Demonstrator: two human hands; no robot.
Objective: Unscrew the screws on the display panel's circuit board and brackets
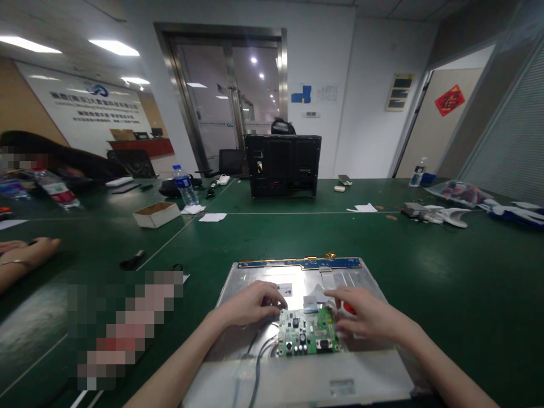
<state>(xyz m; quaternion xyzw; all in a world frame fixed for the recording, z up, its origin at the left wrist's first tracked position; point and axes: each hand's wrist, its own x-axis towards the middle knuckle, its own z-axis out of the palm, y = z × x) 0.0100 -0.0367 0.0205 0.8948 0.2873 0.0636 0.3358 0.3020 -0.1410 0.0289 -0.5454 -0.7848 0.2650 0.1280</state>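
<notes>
A green circuit board (304, 333) lies on the silver metal back of a flat display panel (374, 371). My left hand (255, 301) has its fingers curled, the tips pinching at the board's upper left corner. On the other side, my right hand (365, 313) is spread by the board's right edge, index finger stretched toward a pale flat ribbon cable (311, 303). Something red (349, 307) shows between its fingers; I cannot tell whether it is held. Dark wires (257, 368) run down from the board's left side. A blue circuit strip (297, 263) lines the panel's far edge.
Beyond the panel, a black monitor housing (284, 164) stands on the green table (238, 235). An open cardboard box (157, 216) and a water bottle (185, 187) are left of it. Another person's hand (32, 252) rests at far left. Plastic scraps (437, 214) lie right.
</notes>
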